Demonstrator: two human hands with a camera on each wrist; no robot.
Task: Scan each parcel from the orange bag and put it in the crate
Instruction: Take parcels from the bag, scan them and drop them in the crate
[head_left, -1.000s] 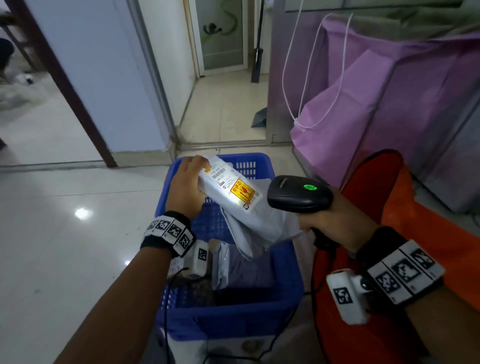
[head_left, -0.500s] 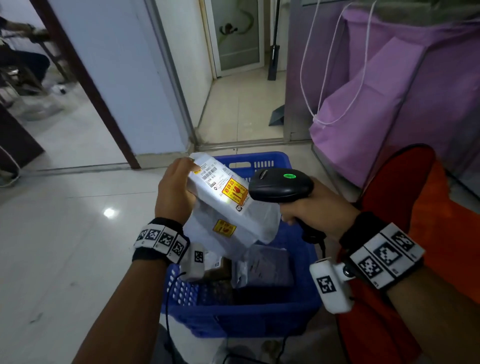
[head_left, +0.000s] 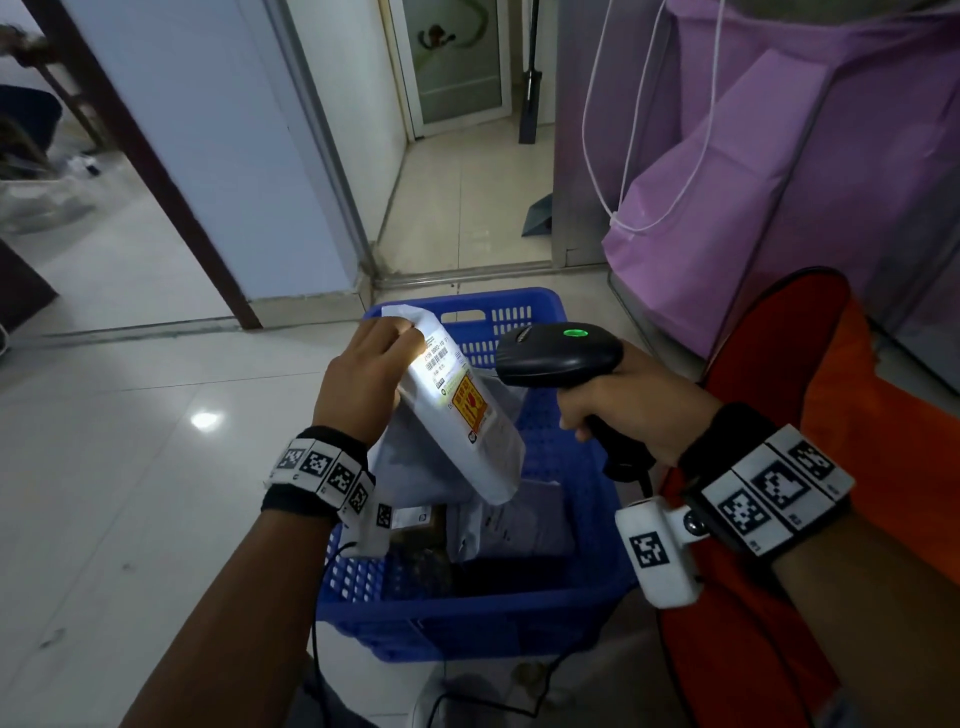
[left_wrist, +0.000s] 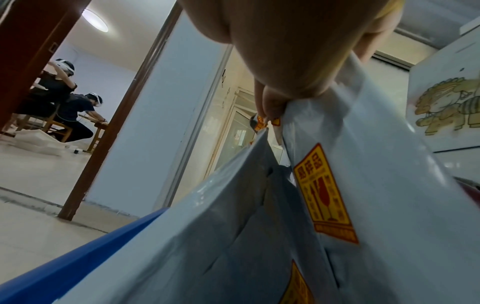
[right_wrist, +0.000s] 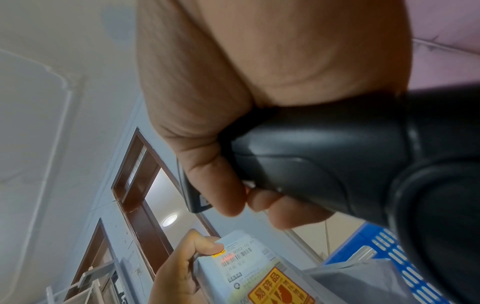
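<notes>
Left hand (head_left: 363, 384) pinches grey parcel (head_left: 457, 431) by top edge, long axis hanging down-right over blue crate (head_left: 467, 618). Right hand (head_left: 634, 410) wrapped round barcode scanner (head_left: 558, 356), just right of label. Crate directly below grip; release is left hand's.

An indoor room in what looks like a home or small office used for sorting parcels. Glossy white floor tiles (head_left: 130, 467), a brown-framed doorway (head_left: 140, 171) and a glass door (head_left: 457, 57) surround a blue plastic crate (head_left: 467, 608) holding grey mailers beside purple sacks (head_left: 779, 171).
</notes>
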